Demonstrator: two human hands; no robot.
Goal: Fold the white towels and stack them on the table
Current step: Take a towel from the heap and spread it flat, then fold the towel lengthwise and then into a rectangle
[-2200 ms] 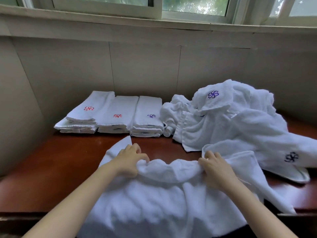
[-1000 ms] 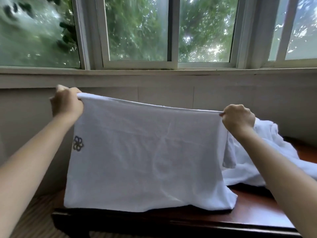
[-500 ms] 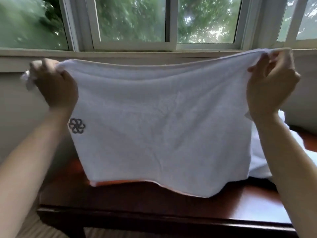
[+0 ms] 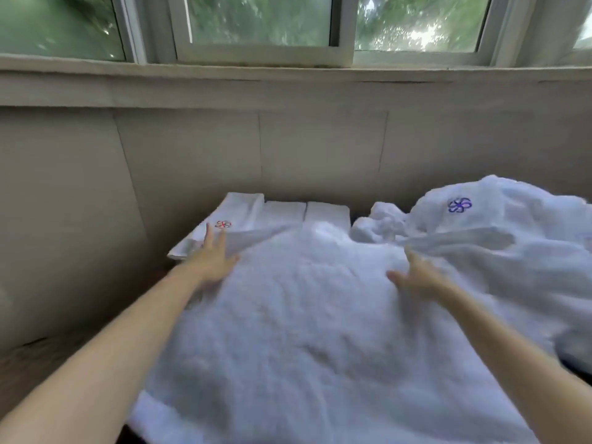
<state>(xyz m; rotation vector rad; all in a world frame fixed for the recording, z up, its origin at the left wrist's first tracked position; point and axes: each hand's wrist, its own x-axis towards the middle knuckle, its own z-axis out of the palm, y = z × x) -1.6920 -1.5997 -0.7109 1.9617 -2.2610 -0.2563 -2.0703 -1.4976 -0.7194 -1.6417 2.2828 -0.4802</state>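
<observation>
A white towel [image 4: 307,331] lies spread flat over the table in front of me, its far edge reaching the folded stacks. My left hand [image 4: 213,261] rests on its far left corner with straight, spread fingers. My right hand [image 4: 416,280] lies on its far right part, fingers also straight. Three stacks of folded white towels [image 4: 272,213] stand against the wall behind it; the left one bears a red flower mark [image 4: 223,224]. A heap of unfolded white towels [image 4: 487,238] with a purple flower mark [image 4: 460,205] fills the right side.
A tiled wall [image 4: 192,155] rises right behind the stacks, with a window sill [image 4: 288,78] above it. The table is almost wholly covered; a dark strip of it [image 4: 128,434] shows at the lower left. Bare floor [image 4: 38,357] lies to the left.
The towel was held up in the air by its top corners; now it lies flat on the table and both hands have let go and rest on it with straight fingers.
</observation>
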